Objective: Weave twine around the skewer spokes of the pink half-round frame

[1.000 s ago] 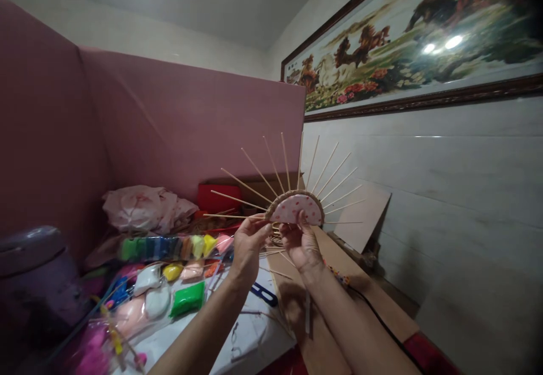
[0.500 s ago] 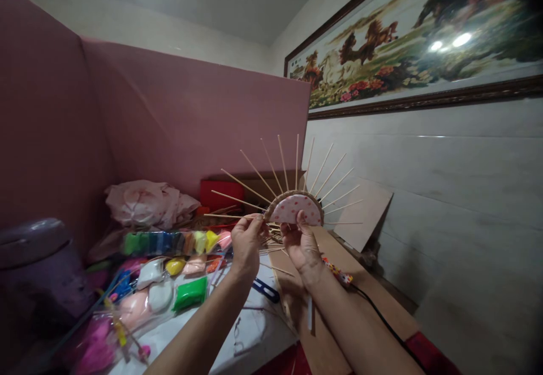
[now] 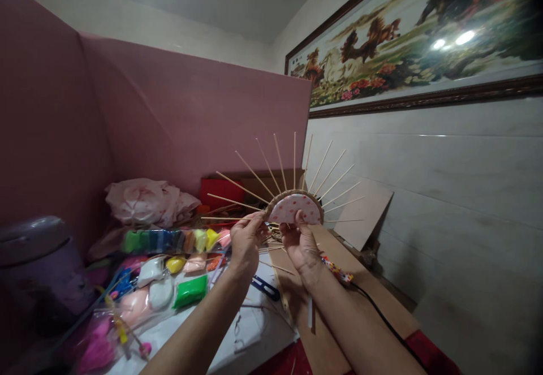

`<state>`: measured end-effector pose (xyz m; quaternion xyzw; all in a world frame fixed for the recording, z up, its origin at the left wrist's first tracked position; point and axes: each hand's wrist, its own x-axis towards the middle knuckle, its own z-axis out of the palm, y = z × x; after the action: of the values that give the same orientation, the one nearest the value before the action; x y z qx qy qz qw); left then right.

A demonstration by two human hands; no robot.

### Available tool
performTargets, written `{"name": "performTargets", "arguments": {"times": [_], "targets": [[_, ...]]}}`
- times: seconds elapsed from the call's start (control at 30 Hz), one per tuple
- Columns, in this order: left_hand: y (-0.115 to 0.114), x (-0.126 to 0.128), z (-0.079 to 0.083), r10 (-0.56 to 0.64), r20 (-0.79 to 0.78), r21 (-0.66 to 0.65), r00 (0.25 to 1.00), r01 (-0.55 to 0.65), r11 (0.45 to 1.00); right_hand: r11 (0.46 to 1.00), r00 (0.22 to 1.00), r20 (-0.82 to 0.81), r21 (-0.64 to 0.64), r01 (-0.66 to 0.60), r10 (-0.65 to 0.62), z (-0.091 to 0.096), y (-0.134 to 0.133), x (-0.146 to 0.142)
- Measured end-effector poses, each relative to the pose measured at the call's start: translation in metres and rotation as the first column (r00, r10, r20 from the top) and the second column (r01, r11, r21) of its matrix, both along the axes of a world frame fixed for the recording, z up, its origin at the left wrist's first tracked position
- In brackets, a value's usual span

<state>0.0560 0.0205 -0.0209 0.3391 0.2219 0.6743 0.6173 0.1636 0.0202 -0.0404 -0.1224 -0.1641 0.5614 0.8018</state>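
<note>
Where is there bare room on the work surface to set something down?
The brown board shows a bare strip between the black cord and its right edge. The white sheet has some room between the left forearm and the board, below the blue tool. Crowded: the left, with colourful packets.

A framed picture of running horses [image 3: 373, 47] hangs on a pale tiled wall [image 3: 466, 194], two bright reflections shining on its surface. At left, a tall pink partition [image 3: 190, 103] rises behind a bundle of pale pink cloth [image 3: 146, 202] and a flat red object [image 3: 220, 194] (partly hidden, its nature unclear). A purple container [image 3: 38, 279] stands in shadow at far left.
</note>
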Motion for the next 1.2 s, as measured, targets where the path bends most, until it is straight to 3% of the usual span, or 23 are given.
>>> {"name": "performTargets", "arguments": {"times": [0.67, 1.0, 1.2], "targets": [[-0.001, -0.0033, -0.0003, -0.049, 0.009, 0.021, 0.999, 0.049, 0.999, 1.0, 1.0, 0.006, -0.013, -0.004, 0.005, -0.0008, 0.0008, 0.0001], [-0.0027, -0.0026, 0.0028, -0.023, -0.031, 0.006, 0.999, 0.024, 1.0, 1.0, 1.0, -0.015, -0.023, -0.002, 0.002, -0.0026, 0.0022, 0.0004], [-0.0028, -0.001, 0.0036, 0.074, -0.124, 0.004, 0.99, -0.074, 0.997, 1.0, 1.0, -0.005, -0.026, 0.011, -0.012, -0.0039, 0.0023, -0.002]]}}
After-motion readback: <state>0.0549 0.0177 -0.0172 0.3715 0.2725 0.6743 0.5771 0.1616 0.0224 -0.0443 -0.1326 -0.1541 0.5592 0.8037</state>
